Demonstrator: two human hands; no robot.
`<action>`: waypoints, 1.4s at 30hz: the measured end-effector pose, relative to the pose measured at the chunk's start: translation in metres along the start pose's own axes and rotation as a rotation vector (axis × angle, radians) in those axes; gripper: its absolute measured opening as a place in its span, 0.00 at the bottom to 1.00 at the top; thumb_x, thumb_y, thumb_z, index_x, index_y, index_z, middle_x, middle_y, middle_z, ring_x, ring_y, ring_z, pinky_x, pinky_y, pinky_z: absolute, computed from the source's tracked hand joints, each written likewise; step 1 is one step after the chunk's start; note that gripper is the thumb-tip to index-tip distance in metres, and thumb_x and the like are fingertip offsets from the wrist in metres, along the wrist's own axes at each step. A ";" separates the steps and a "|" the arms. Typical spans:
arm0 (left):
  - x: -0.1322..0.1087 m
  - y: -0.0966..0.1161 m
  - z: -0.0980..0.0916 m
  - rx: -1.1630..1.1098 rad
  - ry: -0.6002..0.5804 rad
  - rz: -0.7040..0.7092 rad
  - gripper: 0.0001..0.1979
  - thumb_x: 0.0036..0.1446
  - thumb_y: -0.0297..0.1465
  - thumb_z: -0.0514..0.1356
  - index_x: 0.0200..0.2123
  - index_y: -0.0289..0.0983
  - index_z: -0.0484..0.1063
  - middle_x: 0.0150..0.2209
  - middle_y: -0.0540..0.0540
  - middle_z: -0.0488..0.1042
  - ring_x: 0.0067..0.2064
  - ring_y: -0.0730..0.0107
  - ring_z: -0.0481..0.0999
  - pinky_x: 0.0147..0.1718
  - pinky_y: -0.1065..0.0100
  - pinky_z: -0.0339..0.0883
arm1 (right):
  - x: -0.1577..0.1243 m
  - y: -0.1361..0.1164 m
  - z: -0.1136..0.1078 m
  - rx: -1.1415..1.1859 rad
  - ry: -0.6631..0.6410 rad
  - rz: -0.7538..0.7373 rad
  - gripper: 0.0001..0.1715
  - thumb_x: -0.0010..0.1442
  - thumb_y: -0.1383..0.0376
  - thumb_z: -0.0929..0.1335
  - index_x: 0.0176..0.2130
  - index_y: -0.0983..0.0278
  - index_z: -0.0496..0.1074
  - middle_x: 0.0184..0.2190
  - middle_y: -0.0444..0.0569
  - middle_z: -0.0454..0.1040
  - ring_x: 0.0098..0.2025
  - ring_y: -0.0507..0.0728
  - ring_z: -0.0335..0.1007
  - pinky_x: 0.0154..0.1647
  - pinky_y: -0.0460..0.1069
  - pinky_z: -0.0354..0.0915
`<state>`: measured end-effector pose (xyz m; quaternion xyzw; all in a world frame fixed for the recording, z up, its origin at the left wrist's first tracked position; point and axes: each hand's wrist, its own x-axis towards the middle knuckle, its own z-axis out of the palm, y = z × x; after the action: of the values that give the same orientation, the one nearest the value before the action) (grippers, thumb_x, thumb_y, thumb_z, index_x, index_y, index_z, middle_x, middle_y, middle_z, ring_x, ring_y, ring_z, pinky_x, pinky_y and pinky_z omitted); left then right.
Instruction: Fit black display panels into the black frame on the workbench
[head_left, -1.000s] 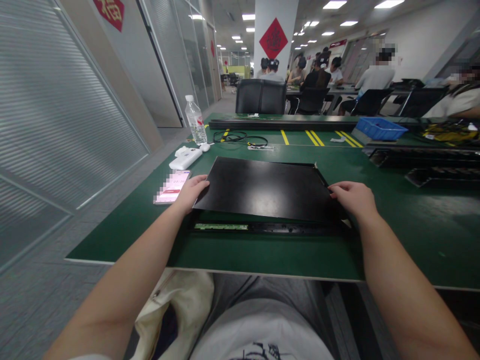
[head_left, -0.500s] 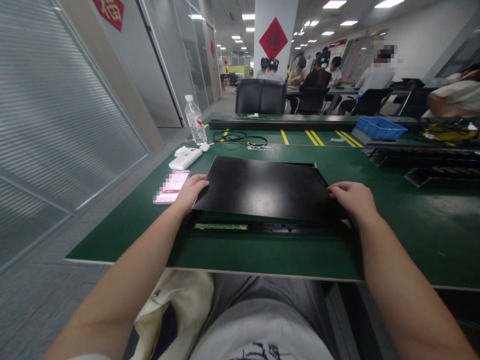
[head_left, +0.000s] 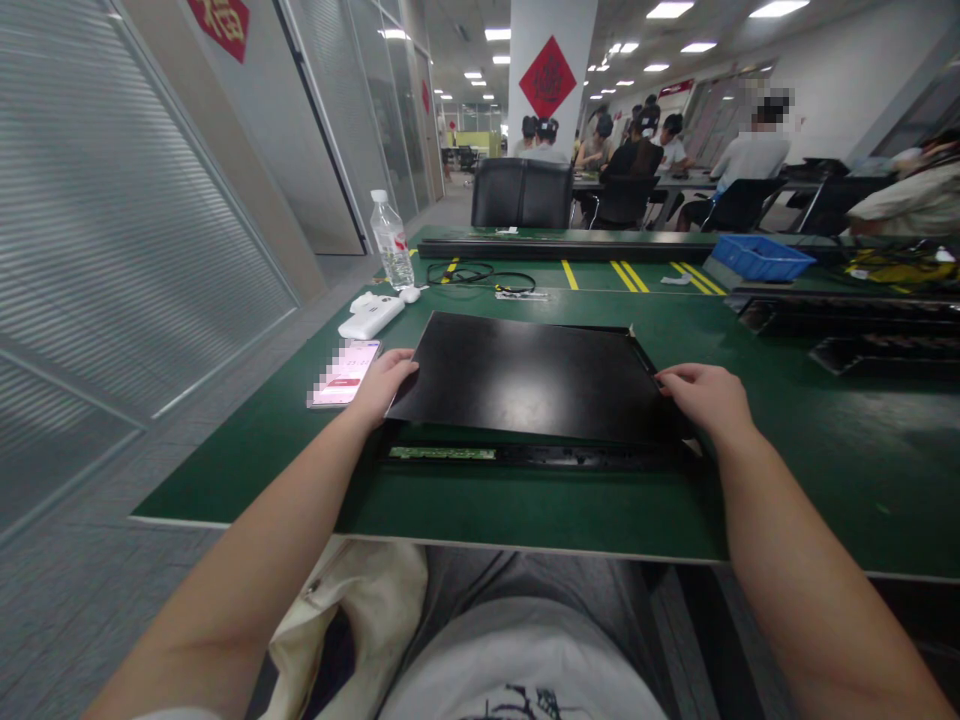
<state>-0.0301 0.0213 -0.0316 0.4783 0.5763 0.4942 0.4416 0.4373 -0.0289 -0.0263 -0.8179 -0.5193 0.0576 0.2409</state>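
A flat black screen panel point(head_left: 525, 375) lies askew over a dark frame point(head_left: 585, 457), with a glossy reflection on its face. Its near edge leaves the frame's front strip uncovered, where a narrow green circuit board point(head_left: 442, 453) shows. My left hand point(head_left: 386, 385) is closed on the panel's left edge, thumb on top and the other fingers mostly hidden beneath. At the right edge my right hand point(head_left: 701, 395) pinches the panel's side, close against the frame's raised rim. How far the panel sits inside the frame cannot be seen.
Left of the panel are a phone point(head_left: 345, 375), a white device point(head_left: 371, 316) and a water bottle point(head_left: 391, 240). Behind lie a black cable point(head_left: 480, 275) and a long dark bar point(head_left: 600, 248). A blue bin point(head_left: 761, 257) and dark strips point(head_left: 825, 310) stand at right.
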 end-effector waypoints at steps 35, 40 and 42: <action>-0.002 0.001 0.001 0.053 0.027 0.037 0.17 0.47 0.36 0.64 0.42 0.37 0.77 0.31 0.49 0.79 0.40 0.57 0.81 0.43 0.62 0.74 | 0.000 0.000 0.000 -0.085 0.001 -0.042 0.20 0.57 0.55 0.67 0.40 0.56 0.87 0.35 0.53 0.83 0.41 0.67 0.79 0.41 0.57 0.70; -0.004 0.001 0.000 0.027 0.013 0.047 0.16 0.48 0.35 0.64 0.41 0.38 0.76 0.31 0.49 0.79 0.39 0.57 0.81 0.41 0.63 0.74 | -0.001 -0.001 -0.002 -0.081 -0.014 -0.032 0.21 0.58 0.56 0.66 0.42 0.57 0.86 0.36 0.52 0.84 0.43 0.68 0.78 0.42 0.57 0.69; -0.005 0.001 0.000 0.035 0.014 0.050 0.16 0.48 0.35 0.64 0.42 0.38 0.76 0.31 0.49 0.80 0.40 0.58 0.81 0.42 0.63 0.74 | -0.001 -0.001 -0.002 -0.076 -0.023 -0.026 0.21 0.58 0.56 0.66 0.42 0.57 0.86 0.37 0.52 0.84 0.44 0.69 0.78 0.42 0.58 0.69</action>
<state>-0.0289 0.0166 -0.0302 0.4966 0.5758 0.4982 0.4166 0.4368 -0.0298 -0.0240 -0.8189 -0.5345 0.0441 0.2045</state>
